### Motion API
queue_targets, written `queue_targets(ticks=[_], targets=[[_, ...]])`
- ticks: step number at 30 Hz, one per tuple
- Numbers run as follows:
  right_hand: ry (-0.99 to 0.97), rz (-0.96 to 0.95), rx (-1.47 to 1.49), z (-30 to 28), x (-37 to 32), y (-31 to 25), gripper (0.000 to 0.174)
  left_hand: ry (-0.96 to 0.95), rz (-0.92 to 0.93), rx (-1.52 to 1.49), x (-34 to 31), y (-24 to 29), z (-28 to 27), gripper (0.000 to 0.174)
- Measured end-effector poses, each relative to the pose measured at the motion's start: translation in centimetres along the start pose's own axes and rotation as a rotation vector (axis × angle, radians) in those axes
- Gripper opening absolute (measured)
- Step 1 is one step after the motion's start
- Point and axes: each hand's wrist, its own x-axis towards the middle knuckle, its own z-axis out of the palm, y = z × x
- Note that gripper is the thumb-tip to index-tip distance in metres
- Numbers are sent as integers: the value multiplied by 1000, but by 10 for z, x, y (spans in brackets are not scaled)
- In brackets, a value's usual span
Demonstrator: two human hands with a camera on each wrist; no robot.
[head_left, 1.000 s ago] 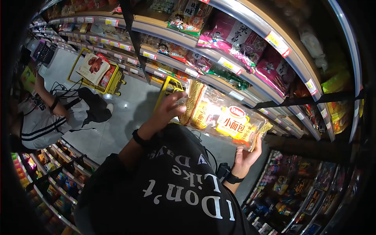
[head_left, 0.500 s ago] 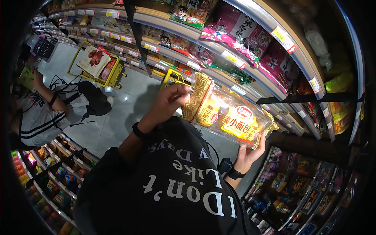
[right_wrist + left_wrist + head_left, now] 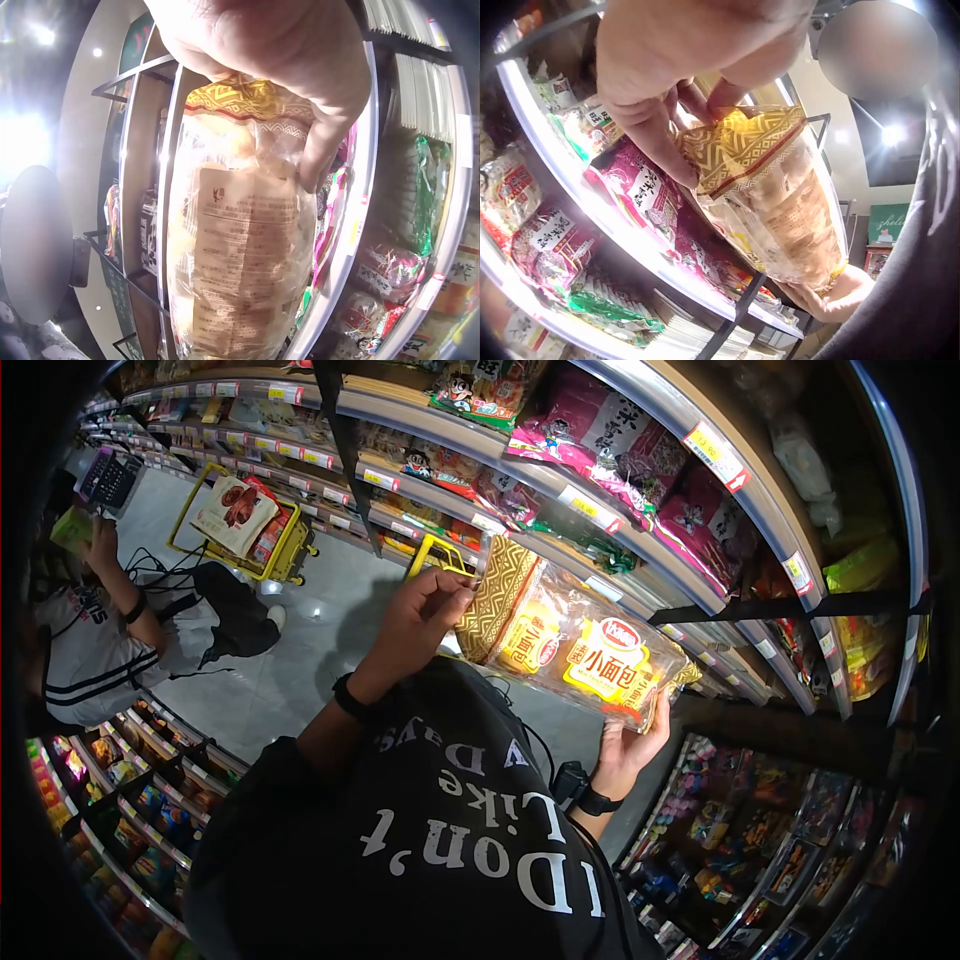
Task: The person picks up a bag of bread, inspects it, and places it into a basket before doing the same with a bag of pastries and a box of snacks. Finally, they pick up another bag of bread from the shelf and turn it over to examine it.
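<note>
A clear plastic bag of small bread rolls [image 3: 603, 650], with yellow labels and gold patterned ends, is held up in front of the chest at a slant. My left hand [image 3: 425, 615] pinches its gold end between thumb and fingers; the left wrist view shows that patterned end [image 3: 739, 150] in the fingertips. At the lower right corner, my right hand [image 3: 632, 750] grips the other end, thumb along one side. A pale panel of small print [image 3: 244, 255] on the bag faces the right wrist camera.
Curved store shelves [image 3: 420, 430] with bagged snacks run along the top and right. Pink snack bags [image 3: 610, 440] lie close beyond the bread. A yellow cart [image 3: 245, 525] with packages stands at left, near another person [image 3: 110, 630]. A second yellow frame [image 3: 435, 555] shows behind my left hand.
My left hand's fingers have drawn together from a looser spread into a pinch on the bag's gold end. The bag shifted slightly right, then back. My right hand keeps its grip.
</note>
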Motion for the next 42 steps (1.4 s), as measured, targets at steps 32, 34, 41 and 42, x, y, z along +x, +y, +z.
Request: queue_targets(ticks=[32, 34, 41, 42], targets=[[-117, 499, 382, -54, 17, 18, 60, -566, 95, -293, -28, 31, 22, 77], [-112, 467, 379, -48, 13, 16, 58, -518, 64, -264, -30, 35, 21, 78], [-133, 168, 303, -43, 8, 13, 50, -291, 18, -203, -21, 29, 24, 58], [-132, 136, 278, -42, 6, 11, 49, -281, 41, -214, -20, 27, 23, 52]])
